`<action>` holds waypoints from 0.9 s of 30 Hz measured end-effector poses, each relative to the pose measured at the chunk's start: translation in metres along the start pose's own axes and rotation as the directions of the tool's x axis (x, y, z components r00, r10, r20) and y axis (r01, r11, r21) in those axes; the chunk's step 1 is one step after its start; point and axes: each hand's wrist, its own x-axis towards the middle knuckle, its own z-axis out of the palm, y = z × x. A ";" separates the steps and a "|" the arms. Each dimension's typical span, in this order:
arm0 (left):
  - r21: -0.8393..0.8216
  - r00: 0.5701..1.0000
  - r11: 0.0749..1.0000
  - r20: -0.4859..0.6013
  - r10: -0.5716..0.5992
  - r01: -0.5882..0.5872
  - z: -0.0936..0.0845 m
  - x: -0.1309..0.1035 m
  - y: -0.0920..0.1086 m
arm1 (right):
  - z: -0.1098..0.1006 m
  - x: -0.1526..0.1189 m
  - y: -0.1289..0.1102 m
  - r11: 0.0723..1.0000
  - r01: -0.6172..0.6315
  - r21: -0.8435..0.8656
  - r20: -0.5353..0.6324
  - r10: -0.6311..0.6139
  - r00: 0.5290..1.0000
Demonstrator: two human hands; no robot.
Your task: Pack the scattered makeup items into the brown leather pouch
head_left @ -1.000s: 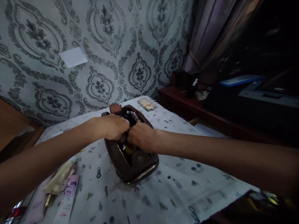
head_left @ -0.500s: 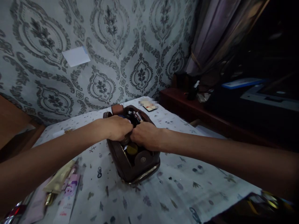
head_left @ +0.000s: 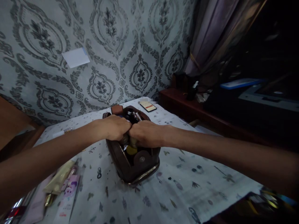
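Right wrist (head_left: 164,134) higher; hands (head_left: 116,127) apparently curled into bag (head_left: 129,171)

Patterned wallpaper (head_left: 107,77) fills the view from ten to one o'clock, with a white paper (head_left: 76,58) against it at ten. A purplish curtain (head_left: 207,37) hangs between one and two. At two, a small dark bottle (head_left: 193,91) stands on a dark red ledge (head_left: 173,95). A phone (head_left: 148,106) lies on the printed cloth (head_left: 173,189), just toward twelve from the middle. A brown wooden panel (head_left: 12,127) sits at nine.
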 end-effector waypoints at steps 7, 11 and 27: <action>-0.002 0.998 0.998 0.024 -0.059 0.059 -0.004 -0.008 -0.002 | 0.007 0.008 -0.008 0.995 -0.059 0.086 -0.073 0.066 0.995; -0.007 0.997 0.997 0.041 -0.072 0.072 -0.004 -0.009 -0.002 | 0.011 0.011 -0.012 0.990 -0.065 0.126 -0.053 0.072 0.996; 0.015 0.995 0.996 0.043 -0.086 0.086 0.000 -0.010 -0.005 | 0.005 0.008 -0.007 0.987 -0.092 0.129 -0.006 0.094 0.996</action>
